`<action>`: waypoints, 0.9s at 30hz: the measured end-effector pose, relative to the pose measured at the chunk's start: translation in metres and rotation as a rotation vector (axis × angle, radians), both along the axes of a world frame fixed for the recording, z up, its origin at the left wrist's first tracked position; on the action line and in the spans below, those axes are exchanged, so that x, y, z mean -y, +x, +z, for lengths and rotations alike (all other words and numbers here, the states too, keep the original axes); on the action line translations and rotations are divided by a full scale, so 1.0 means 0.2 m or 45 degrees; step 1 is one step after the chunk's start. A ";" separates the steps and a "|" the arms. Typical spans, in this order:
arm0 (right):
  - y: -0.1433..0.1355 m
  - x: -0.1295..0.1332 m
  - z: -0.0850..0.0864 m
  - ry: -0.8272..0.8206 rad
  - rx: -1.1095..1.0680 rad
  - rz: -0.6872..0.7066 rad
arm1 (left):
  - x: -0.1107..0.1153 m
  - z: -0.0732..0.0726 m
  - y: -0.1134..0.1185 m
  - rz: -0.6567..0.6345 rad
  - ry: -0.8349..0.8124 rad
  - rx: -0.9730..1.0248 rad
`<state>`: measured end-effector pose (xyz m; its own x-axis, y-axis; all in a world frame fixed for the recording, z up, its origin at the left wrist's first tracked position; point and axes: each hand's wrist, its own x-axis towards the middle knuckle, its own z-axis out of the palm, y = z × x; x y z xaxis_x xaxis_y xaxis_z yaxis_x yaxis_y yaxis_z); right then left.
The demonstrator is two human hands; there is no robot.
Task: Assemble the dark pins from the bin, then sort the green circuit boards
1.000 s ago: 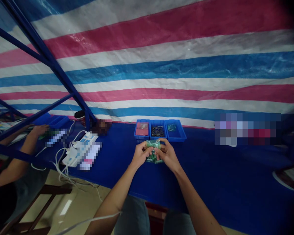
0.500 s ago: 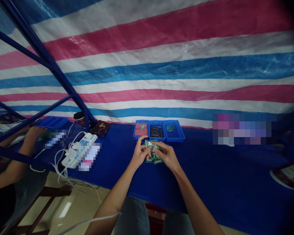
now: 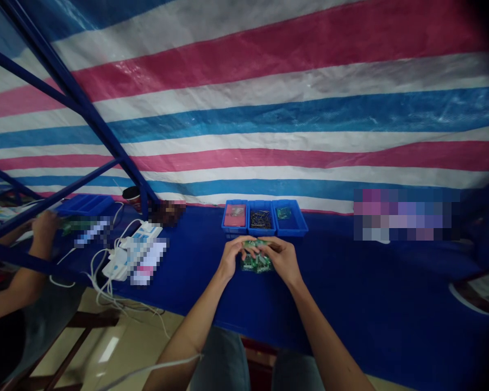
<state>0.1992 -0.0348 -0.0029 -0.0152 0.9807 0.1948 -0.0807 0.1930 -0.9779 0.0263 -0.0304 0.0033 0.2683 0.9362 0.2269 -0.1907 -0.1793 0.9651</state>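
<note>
My left hand and my right hand come together at a clear plastic bag packed with small green and silvery parts. Fingers of both hands are closed on its upper edge, one hand at either side. The lower part of the bag hangs or rests just over the blue tabletop; I cannot tell which. Just beyond my hands stands a blue tray in three sections. A pink piece lies in its left section, dark screws or pins fill the middle one, and a small clear greenish packet is in the right one.
To the left lie a white power strip and tangled white cables. A dark cup stands behind them near a blue metal frame. Another person's hand works at far left. A striped sheet hangs behind the table.
My fingers have shifted to the bag's upper edge, and more of its lower part shows. My left index finger has come down. The other person's hand at left has moved left.
</note>
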 end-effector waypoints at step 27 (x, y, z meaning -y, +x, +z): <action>0.61 -0.64 0.24 0.163 1.583 -0.069 | 0.00 0.01 -0.01 0.384 0.006 -0.253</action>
